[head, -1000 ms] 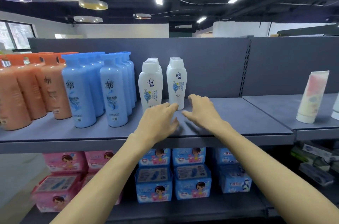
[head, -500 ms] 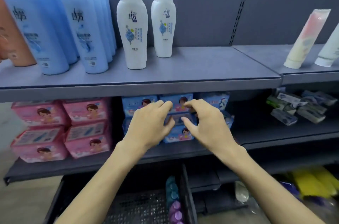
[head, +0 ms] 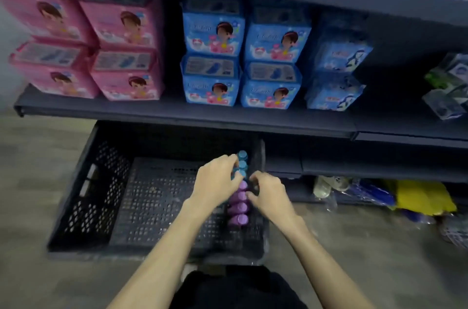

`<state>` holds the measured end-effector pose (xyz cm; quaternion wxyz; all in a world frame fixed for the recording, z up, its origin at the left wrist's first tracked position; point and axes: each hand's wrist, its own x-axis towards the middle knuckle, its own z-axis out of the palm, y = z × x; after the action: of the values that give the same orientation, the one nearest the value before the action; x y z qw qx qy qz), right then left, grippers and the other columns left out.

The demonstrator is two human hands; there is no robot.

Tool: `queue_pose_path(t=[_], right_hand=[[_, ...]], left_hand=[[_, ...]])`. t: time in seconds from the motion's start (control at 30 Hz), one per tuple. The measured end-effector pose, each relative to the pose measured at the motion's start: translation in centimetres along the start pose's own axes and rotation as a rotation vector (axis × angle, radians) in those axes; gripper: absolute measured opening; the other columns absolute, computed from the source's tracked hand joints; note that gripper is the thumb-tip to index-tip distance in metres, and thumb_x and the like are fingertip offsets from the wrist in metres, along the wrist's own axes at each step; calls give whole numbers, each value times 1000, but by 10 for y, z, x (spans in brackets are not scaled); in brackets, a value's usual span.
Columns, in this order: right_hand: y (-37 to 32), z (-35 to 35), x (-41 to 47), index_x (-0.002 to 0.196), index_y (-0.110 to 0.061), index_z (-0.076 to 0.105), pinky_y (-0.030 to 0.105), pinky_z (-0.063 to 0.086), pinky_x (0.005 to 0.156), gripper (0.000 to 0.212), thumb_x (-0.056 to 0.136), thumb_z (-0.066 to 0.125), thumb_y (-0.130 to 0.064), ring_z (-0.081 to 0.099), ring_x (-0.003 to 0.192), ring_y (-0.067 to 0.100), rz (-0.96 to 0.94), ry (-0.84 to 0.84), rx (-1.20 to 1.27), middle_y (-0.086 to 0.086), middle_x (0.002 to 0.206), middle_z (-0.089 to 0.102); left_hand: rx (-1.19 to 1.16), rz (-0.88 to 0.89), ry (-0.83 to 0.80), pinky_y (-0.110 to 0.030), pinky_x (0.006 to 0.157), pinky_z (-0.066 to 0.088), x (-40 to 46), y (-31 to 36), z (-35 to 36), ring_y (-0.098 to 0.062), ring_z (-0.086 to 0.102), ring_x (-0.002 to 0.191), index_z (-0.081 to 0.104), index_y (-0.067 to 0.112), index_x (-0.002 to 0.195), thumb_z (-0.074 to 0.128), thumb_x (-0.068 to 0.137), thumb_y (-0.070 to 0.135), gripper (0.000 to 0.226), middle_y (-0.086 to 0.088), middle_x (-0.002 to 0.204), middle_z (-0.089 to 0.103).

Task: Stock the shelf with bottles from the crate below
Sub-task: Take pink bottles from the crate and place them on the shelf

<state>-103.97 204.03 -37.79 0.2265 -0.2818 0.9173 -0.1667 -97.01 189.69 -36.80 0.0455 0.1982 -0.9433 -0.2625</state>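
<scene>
A black perforated crate sits on the floor under the lowest shelf. Along its right wall stands a row of bottles: blue-capped ones at the back and purple-capped ones in front. My left hand is down in the crate with its fingers curled around a blue-capped bottle. My right hand is beside the purple row at the crate's right wall, fingers bent and apart, holding nothing that I can see. The top shelf with its standing bottles is out of view.
The shelf above the crate carries pink packs on the left and blue packs in the middle. Green and white packs lie at the right. Yellow and blue bags lie on the floor under the shelf at the right.
The view has dropped from the top shelf to the floor crate. Both hands have come down from the shelf edge into the crate, onto the row of bottles.
</scene>
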Motion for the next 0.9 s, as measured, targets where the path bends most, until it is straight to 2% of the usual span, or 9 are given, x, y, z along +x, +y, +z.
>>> queue_pose_path(t=[0.2,0.33,0.47,0.6,0.77,0.9], right_hand=[[2,56,-10,118,-10,57,38,49,85,29,90,61,-16,63,105,36,-21,-228,-169,14,116,63],[-2,83,-11,124,-6,59,41,50,91,31,93,53,-3,62,114,36,41,-302,-309,17,124,62],[0,100,-11,129,-3,56,41,50,93,35,95,46,2,61,118,35,64,-311,-413,16,129,60],[2,112,-8,129,-2,55,41,52,93,35,97,42,3,63,116,34,106,-314,-398,16,127,63],[6,123,-4,145,4,30,40,49,93,45,101,35,0,62,117,35,158,-275,-335,19,134,57],[11,131,-4,134,0,46,36,41,92,38,106,24,-13,54,119,39,143,-307,-283,22,130,56]], left_hand=[[9,-98,-120,-33,63,45,-44,-33,57,-22,61,82,53,21,92,52,84,29,11,5,87,60],[33,-119,-160,-31,60,38,-65,-44,73,-23,62,83,55,18,94,53,84,26,12,3,91,63],[49,-142,-191,-32,62,38,-82,-55,80,-25,62,85,55,18,95,52,85,25,13,1,94,64],[27,-163,-216,-34,65,44,-90,-61,84,-27,62,87,55,18,96,52,84,25,14,0,96,64],[34,-148,-192,-34,67,46,-91,-65,83,-25,62,87,56,18,98,52,86,26,16,0,96,65],[30,-118,-197,-33,66,45,-96,-66,78,-25,62,85,55,19,97,51,86,25,14,0,95,65]])
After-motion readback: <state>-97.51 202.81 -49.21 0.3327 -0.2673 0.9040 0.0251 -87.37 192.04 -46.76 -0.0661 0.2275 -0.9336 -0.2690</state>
